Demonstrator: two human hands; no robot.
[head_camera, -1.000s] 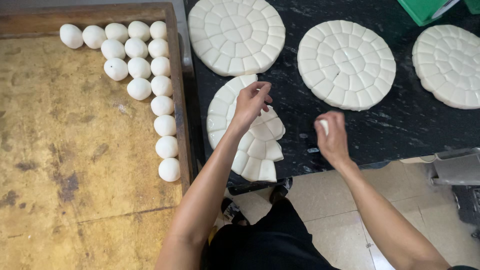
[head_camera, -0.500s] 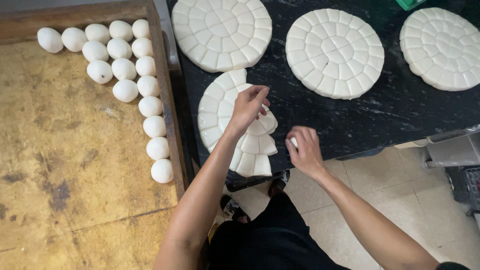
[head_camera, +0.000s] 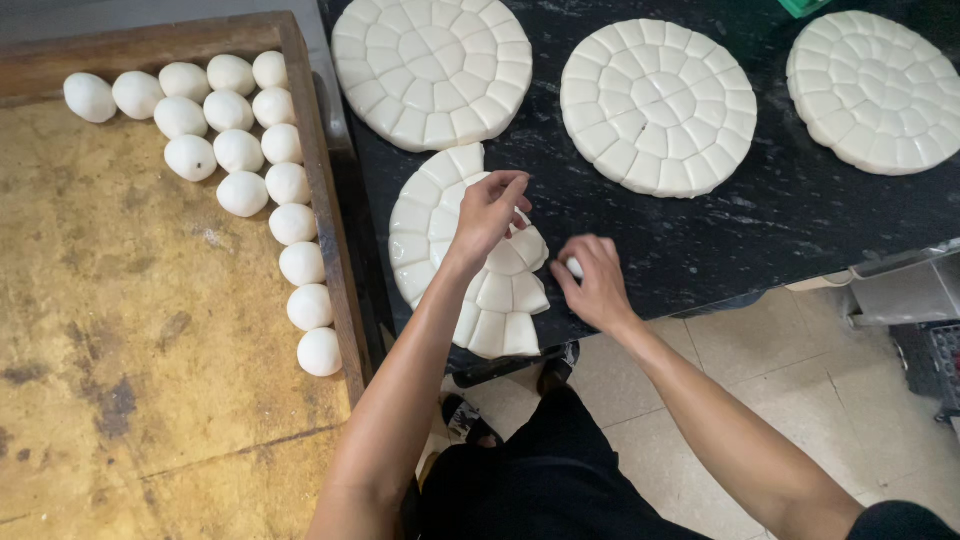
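A partly used round of scored white dough (head_camera: 440, 245) lies at the near edge of the black counter (head_camera: 760, 230). My left hand (head_camera: 490, 212) rests on it, fingertips pinching a piece near the disc's centre. My right hand (head_camera: 598, 280) sits just right of the disc, fingers curled round a small dough piece (head_camera: 574, 268). Three whole scored dough rounds lie further back: one (head_camera: 432, 68) directly behind, one (head_camera: 657, 105) in the middle, one (head_camera: 878, 90) at the right.
A wooden tray (head_camera: 318, 200) at the left holds several rolled dough balls (head_camera: 290, 225) along its far and right edges. A green object (head_camera: 806, 6) pokes in at the top. Tiled floor and a metal fixture (head_camera: 905, 295) lie at the right.
My right hand has moved left towards the cut disc, with a dough piece in it. My left hand has stayed on the disc, fingers shifting slightly.
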